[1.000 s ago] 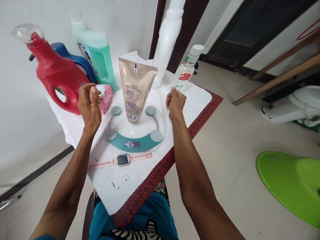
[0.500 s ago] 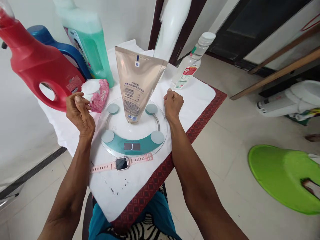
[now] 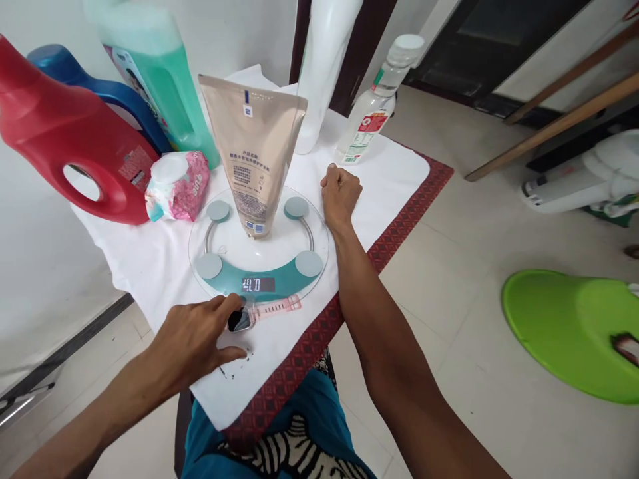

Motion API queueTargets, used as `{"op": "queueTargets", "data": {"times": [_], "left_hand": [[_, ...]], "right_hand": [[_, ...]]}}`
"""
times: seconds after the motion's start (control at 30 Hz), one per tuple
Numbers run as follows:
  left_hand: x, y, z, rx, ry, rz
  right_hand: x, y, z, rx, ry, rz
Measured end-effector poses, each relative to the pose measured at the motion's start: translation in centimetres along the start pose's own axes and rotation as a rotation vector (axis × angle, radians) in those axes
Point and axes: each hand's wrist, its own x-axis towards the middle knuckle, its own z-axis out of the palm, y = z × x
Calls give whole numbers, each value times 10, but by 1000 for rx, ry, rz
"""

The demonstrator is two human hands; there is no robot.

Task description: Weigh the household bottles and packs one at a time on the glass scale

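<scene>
Left hand point(image 3: 192, 339) spread, thumb apart from fingers; watch point(image 3: 240, 322) at its fingertips. Right hand point(image 3: 342, 196) curled in. White cloth point(image 3: 239, 399) beneath both, tiled floor point(image 3: 429, 286) rightward.

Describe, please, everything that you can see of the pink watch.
The watch has a dark, squarish face in a pale frame and a pink, slotted strap, rubbery-looking. It lies face up on the white cloth, beside the glass scale's near edge. The left hand covers one strap half; its fingertips overlap the face, though contact is unclear.
</scene>
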Motion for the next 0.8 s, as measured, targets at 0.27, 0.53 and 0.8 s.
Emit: {"op": "queueTargets", "data": {"times": [0.27,0.53,0.8], "left_hand": [[-2,6,14,206,11,-122],[-9,3,13,290,-7,-243],[-12,-9,27,227,-51,-45]], "right_hand": [[-2,-7,-2,33,3,26],[0,-2,1,28,-2,3],[4,7,4,56,-4,5]]}}
